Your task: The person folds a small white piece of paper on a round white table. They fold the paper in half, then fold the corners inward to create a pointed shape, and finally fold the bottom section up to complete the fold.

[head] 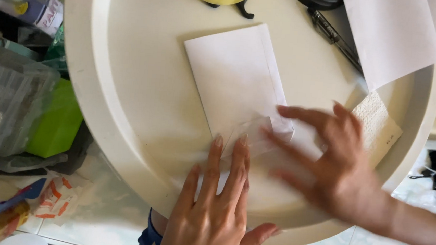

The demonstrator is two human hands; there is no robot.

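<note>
Flat and spread, the left hand [212, 209] presses its fingertips [218, 140] on the lower edge of a white envelope [236, 80] lying just ahead of it on the round cream tray table [127, 106]. Beside it, the blurred right hand [335, 164], fingers splayed and holding nothing, touches the envelope's corner; a black pen [331, 33] lies beyond.

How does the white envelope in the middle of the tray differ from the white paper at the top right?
The envelope lies flat and whole on the tray, under the fingertips of the left hand. The paper is larger, untouched, and cut off by the picture edge. Both are plain white.
</note>
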